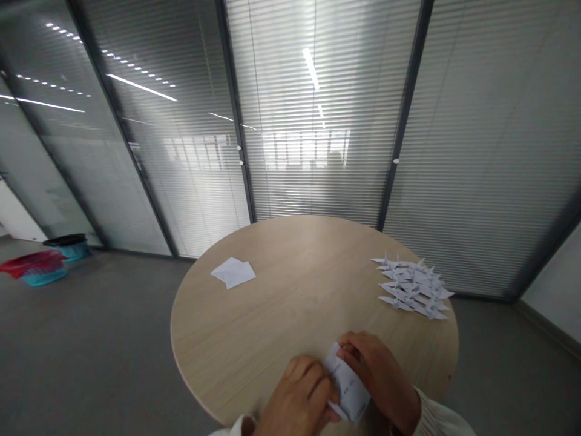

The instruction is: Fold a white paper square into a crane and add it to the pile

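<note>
At the near edge of the round wooden table [290, 284], both of my hands pinch a small folded piece of white paper [348, 387] with faint print on it. My left hand [299, 396] grips its left side with curled fingers. My right hand [379, 372] holds its top and right side, fingers pressed on the fold. The paper lies low over the tabletop, partly hidden under my fingers.
Several folded white paper cranes [413, 287] lie in a cluster at the table's right. A few flat white paper sheets [233, 272] lie at the left. Glass walls with blinds stand behind. A red basket [34, 263] and a teal bin [68, 245] sit on the floor, far left.
</note>
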The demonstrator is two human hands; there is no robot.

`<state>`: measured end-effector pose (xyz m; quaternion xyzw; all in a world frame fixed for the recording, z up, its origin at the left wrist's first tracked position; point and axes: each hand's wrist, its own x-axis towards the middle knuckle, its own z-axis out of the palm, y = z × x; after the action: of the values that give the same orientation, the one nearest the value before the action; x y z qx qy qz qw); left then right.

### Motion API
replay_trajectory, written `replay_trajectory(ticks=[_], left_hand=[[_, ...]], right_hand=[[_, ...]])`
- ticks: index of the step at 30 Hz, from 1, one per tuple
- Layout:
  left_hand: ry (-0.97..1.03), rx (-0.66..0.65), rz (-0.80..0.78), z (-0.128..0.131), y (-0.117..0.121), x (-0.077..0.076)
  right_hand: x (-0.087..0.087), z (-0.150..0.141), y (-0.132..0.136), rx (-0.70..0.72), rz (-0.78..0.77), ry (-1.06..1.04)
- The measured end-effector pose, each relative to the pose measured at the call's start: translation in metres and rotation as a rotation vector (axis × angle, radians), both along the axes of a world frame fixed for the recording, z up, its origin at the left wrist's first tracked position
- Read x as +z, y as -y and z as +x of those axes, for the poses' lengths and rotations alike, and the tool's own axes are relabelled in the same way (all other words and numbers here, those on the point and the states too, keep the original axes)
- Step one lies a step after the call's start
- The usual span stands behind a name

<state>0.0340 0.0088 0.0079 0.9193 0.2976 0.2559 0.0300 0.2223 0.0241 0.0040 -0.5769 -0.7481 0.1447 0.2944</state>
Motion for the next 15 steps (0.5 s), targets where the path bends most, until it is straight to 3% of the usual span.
replay_trajectory(ticks=[4, 10, 15], left_hand=[[-0.036, -0.115, 0.053, -0.005, 0.003, 0.001], [-0.043, -0.219, 0.004, -0.009, 0.007, 0.015], [-0.004, -0.126, -0.006, -0.007, 0.003, 0.011]], right_hand=[[-0.002, 0.001, -0.003, 0.016, 0.110, 0.062], [-0.009, -0.005, -0.006, -0.008, 0.288, 0.199], [-0.011, -0.011, -0.003, -0.036, 0.404, 0.314]])
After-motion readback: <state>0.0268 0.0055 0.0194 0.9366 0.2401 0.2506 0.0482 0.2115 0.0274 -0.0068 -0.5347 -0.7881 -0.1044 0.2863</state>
